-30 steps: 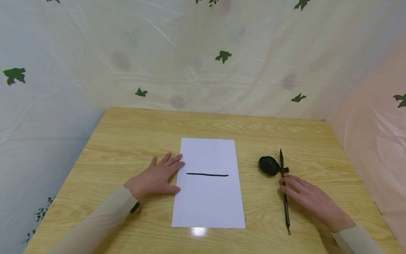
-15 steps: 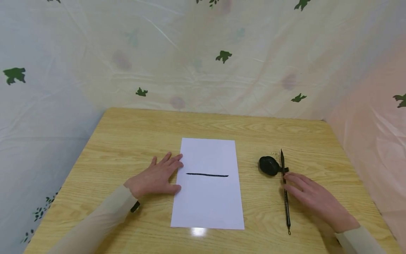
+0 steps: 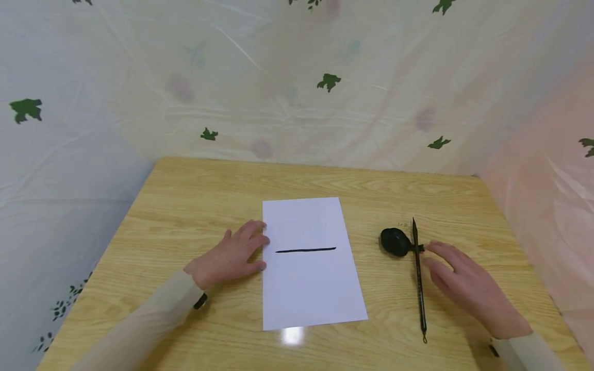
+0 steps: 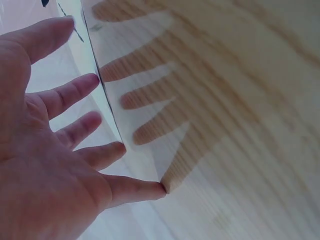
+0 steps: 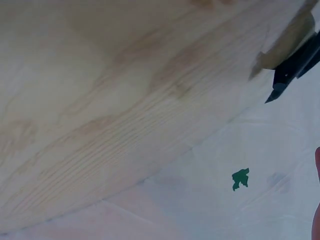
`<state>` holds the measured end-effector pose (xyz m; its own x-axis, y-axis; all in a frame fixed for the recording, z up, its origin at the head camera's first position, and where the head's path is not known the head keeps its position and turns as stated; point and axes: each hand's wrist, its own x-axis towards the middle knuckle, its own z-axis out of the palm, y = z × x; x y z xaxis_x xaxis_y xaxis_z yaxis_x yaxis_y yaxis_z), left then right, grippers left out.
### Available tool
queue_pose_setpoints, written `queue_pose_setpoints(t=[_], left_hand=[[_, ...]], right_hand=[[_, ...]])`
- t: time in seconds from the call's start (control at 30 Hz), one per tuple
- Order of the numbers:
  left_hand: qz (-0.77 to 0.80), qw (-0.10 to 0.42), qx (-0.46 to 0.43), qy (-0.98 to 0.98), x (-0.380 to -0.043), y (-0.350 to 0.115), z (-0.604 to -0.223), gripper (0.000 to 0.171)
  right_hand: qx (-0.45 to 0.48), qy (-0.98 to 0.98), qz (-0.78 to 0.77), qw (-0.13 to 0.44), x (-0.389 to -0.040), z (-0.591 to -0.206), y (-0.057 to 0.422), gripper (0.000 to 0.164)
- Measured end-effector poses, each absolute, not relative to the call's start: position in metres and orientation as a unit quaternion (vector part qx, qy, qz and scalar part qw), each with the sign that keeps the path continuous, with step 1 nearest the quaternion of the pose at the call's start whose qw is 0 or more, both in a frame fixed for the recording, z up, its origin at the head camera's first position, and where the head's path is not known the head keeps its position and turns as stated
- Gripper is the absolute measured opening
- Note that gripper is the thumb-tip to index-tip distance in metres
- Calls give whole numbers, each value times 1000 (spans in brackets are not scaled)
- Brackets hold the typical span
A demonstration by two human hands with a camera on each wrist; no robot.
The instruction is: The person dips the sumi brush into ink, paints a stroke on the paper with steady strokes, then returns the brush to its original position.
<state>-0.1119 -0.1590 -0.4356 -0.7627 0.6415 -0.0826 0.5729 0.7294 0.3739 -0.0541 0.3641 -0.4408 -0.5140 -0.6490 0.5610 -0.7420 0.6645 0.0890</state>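
A white sheet of paper (image 3: 315, 288) with one black horizontal stroke (image 3: 306, 250) lies at the middle of the table, slightly turned. My left hand (image 3: 227, 260) rests at its left edge, fingers spread, fingertips touching the paper's border. In the left wrist view the fingers of the left hand (image 4: 50, 150) are apart and relaxed. To the right, a black writing brush (image 3: 420, 293) lies across the short handle of a small black dish (image 3: 394, 242), its tip pointing away. Just right of the brush, my right hand (image 3: 468, 288) holds nothing, fingers loosely bent.
The wooden table (image 3: 209, 180) has its far edge against a pale patterned curtain (image 3: 278, 103), which also hangs on both sides. A few dark specks (image 3: 402, 224) mark the wood behind the dish. A bright reflection shows near the paper's lower edge.
The paper has turned a little counterclockwise, its lower end shifting right, with the left hand at its edge. My right hand has moved off the brush to the right.
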Motion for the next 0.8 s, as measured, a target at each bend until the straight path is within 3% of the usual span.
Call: queue_pose_setpoints(t=[0.3, 0.8], left_hand=[[120, 139, 299, 936, -112, -152, -439, 64], [133, 109, 294, 940, -106, -151, -438, 69]], right_hand=[[382, -856, 101, 333, -57, -434, 357, 45], [359, -863, 107, 339, -58, -433, 362, 46]])
